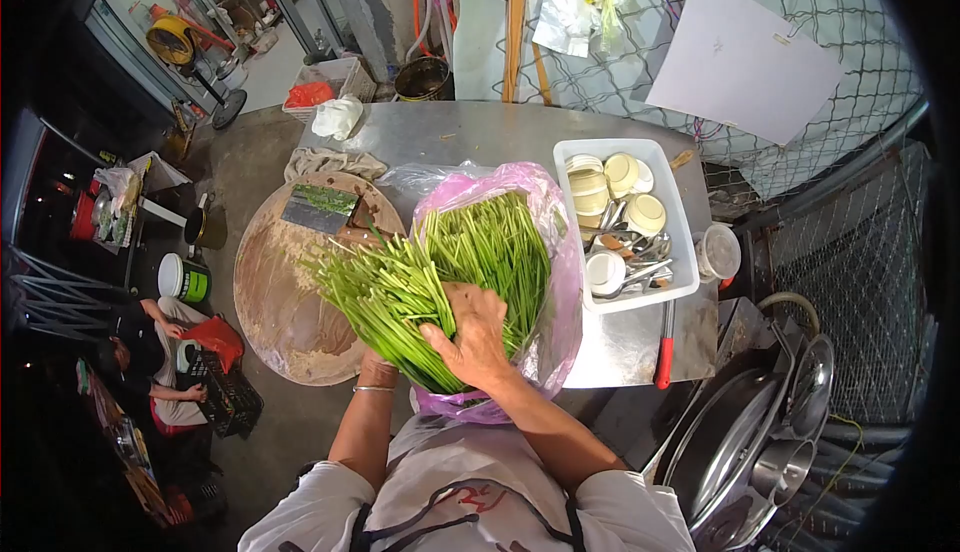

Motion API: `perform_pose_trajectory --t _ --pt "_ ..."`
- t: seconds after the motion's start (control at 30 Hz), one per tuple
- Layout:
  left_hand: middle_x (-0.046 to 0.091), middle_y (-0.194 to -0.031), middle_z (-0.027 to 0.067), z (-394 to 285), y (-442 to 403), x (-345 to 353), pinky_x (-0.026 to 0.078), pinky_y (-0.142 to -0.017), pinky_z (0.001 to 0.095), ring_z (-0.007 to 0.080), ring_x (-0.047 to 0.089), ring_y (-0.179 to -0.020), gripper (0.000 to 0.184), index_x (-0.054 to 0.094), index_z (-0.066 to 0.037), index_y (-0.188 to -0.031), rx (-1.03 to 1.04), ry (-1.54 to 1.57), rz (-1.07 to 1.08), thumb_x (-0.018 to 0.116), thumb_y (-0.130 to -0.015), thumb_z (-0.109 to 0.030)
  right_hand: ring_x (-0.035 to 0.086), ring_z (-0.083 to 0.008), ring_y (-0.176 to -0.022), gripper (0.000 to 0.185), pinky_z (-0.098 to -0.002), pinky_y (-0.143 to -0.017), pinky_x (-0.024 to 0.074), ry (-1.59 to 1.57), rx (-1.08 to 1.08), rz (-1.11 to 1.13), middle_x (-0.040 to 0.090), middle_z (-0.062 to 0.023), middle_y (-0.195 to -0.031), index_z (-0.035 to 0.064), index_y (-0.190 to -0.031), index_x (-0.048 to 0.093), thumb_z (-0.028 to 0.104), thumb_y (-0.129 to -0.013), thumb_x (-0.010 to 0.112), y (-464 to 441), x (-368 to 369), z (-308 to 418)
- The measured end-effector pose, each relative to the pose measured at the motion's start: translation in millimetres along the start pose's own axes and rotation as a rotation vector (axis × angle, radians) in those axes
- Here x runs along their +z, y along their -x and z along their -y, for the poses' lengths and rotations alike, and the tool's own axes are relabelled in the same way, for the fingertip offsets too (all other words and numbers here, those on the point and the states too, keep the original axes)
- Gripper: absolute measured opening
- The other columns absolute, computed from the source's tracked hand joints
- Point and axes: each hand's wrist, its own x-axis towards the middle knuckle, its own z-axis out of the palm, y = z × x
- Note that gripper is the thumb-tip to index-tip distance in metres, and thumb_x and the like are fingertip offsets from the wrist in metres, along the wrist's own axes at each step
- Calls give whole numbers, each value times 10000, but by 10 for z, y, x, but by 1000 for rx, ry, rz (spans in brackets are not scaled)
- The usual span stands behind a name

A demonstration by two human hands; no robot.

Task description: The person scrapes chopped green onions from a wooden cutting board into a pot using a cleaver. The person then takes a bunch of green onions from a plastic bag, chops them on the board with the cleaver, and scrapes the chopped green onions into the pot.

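A thick bunch of garlic chives (390, 302) slants out over the left side of a pink plastic bag (562, 327), where more chives (490, 252) stand packed. Across the bunch lies my right hand (472, 332), fingers curled on it and thumb toward the left. My left hand (376, 367), with a bangle at the wrist, supports the bunch from below; its fingers are hidden under the stalks. Left of the bag is a round wooden chopping board (285, 302). A cleaver (320, 208) with bits of green on its blade rests near the board's far edge.
On the steel table (640, 347), a white tub (690, 252) holds bowls and spoons. A red-handled tool (665, 352) lies by its near edge. Beyond the board are a rag (330, 164) and a white bag (338, 117). Pots (730, 432) stand lower right; a seated person (165, 352) is lower left.
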Motion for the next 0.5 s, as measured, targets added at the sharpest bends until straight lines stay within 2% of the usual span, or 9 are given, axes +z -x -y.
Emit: perform_pose_trajectory --t 0.1,0.2,0.27,0.3,0.33,0.43,0.47,0.5 --pt "577 -1428 104 2 -26 26 522 -1061 417 266 591 -1246 592 439 -59 -1504 -59 66 -66 642 -1013 -321 400 -453 -1314 766 -552 -1115 269 108 -8 -4 422 -292 -1467 20 -1410 574 590 -904 662 -17 -50 -4" --pt "565 -1440 101 -102 -32 149 525 -1054 391 239 590 -1245 558 429 -54 -1512 -43 -97 -93 613 -1035 -280 217 -552 -1468 774 -614 -1190 175 173 42 38 232 -369 -1594 69 -1466 538 610 -921 633 -23 24 -140" --pt "581 -1424 100 -180 -19 232 529 -1048 375 224 600 -1232 550 443 -46 -1504 -57 -148 -110 637 -1025 -233 122 -549 -1510 769 -610 -1216 143 20 138 138 172 -381 -1618 88 -1488 522 595 -923 649 -54 17 -219" --pt "596 -1408 98 -181 -15 169 530 -1044 373 224 608 -1220 558 470 -45 -1490 -26 -309 -73 672 -1003 -226 75 -548 -1531 768 -608 -1229 127 -55 182 189 142 -387 -1630 98 -1498 513 588 -924 656 -86 10 -274" --pt "600 -1404 99 -207 -9 261 528 -1042 377 226 610 -1219 600 480 -43 -1484 -93 -299 -91 715 -967 -237 80 -500 -1549 775 -575 -1237 164 -222 144 214 149 -357 -1646 97 -1542 451 534 -939 667 -125 31 -375" --pt "602 -1406 102 -344 -1 440 513 -1056 400 241 601 -1245 817 492 -37 -1477 -219 -296 20 882 -787 -236 225 -465 -1531 800 -515 -1228 255 -481 245 263 169 -325 -1661 129 -1531 465 590 -913 676 -211 92 -543" --pt "596 -1413 106 -348 -10 368 510 -1063 400 244 592 -1261 804 491 -38 -1477 -222 -311 100 874 -794 -223 354 -383 -1486 765 -482 -1203 318 -663 313 385 372 -261 -1602 116 -1551 426 542 -953 639 -236 10 -588" --pt "589 -1421 111 -352 -11 327 508 -1070 400 247 582 -1276 792 491 -39 -1477 -221 -325 176 866 -801 -210 395 -365 -1454 740 -465 -1193 334 -591 385 358 418 -240 -1568 102 -1547 426 518 -968 622 -227 -33 -636"
